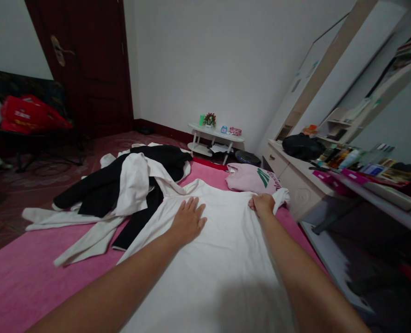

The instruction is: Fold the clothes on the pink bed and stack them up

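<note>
A white shirt [222,259] lies spread flat on a pink bed cover [28,277] in front of me. My left hand [187,220] rests palm down on the shirt's upper part, fingers stretched out. My right hand [263,205] is closed on the shirt's far right edge, where the cloth bunches by a sleeve. Just beyond it lies a folded pink garment [252,178] with a green mark.
A heap of black and white clothes [129,185] lies to the left on the bed. A cream dresser [295,178] with a black bag and clutter stands right. A small white table [215,136], a dark door [87,60] and a red bag [28,115] are farther off.
</note>
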